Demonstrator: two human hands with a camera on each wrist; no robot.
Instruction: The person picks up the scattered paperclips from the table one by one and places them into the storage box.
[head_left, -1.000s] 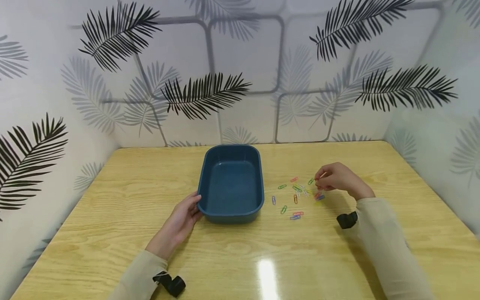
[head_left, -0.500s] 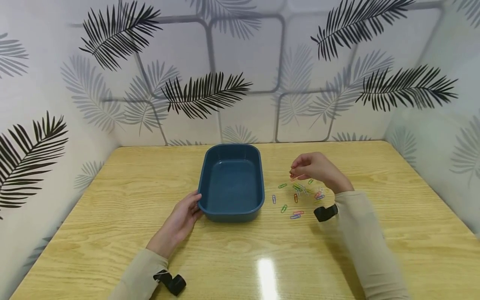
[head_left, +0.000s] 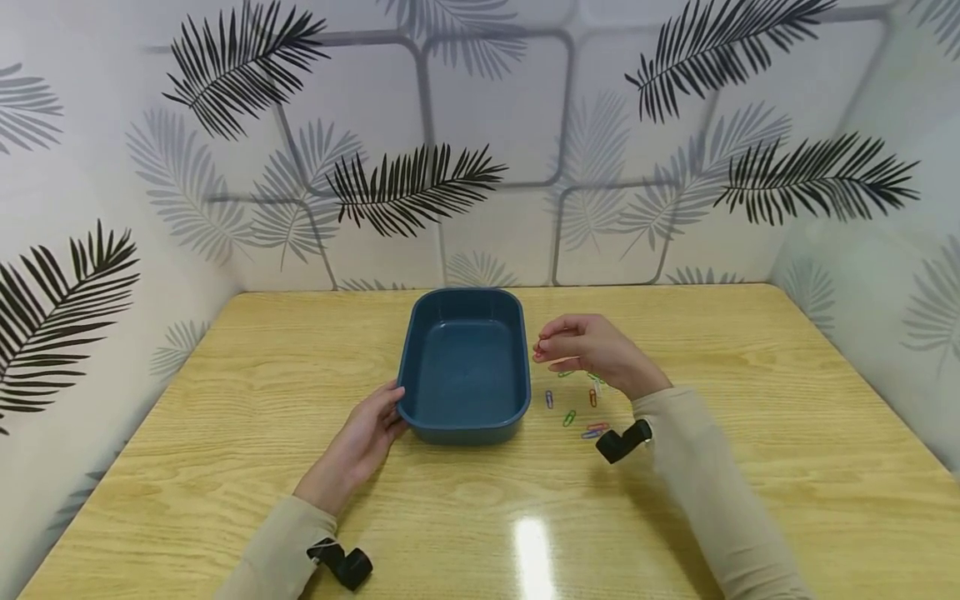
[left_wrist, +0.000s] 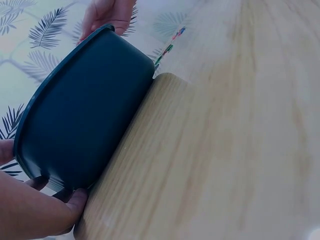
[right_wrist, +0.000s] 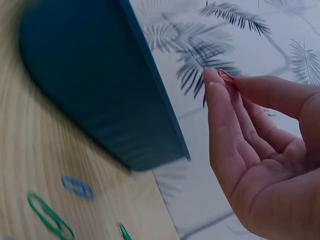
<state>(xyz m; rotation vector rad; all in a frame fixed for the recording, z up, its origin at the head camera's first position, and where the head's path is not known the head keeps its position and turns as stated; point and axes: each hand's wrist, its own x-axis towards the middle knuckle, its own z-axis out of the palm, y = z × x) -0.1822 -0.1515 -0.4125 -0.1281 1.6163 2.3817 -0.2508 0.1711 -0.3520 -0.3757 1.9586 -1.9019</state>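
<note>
A dark blue plastic bin (head_left: 463, 435) stands on the table. My left hand (head_left: 369, 432) holds its near left corner, thumb at the rim and fingers against the outer wall; the left wrist view shows these fingers (left_wrist: 75, 202) low on the bin's side. Between thumb and index finger, my right hand (head_left: 592, 350) pinches a red paper clip (right_wrist: 226, 75). This hand is in the air just right of the bin's right rim. Below it, several coloured paper clips lie scattered, among them a blue one (right_wrist: 77, 187) and a green one (right_wrist: 50, 215); the hand hides some of them.
The wooden table (head_left: 300, 358) meets a leaf-patterned wall (head_left: 495, 108) behind the bin. A red clip (head_left: 592, 397) and a green clip (head_left: 570, 417) lie right of the bin. Black wrist cameras (head_left: 348, 568) are strapped to both sleeves.
My right hand has moved left from the far right clips, carrying the red paper clip, to beside the bin's right rim. The left hand and the bin have stayed in place.
</note>
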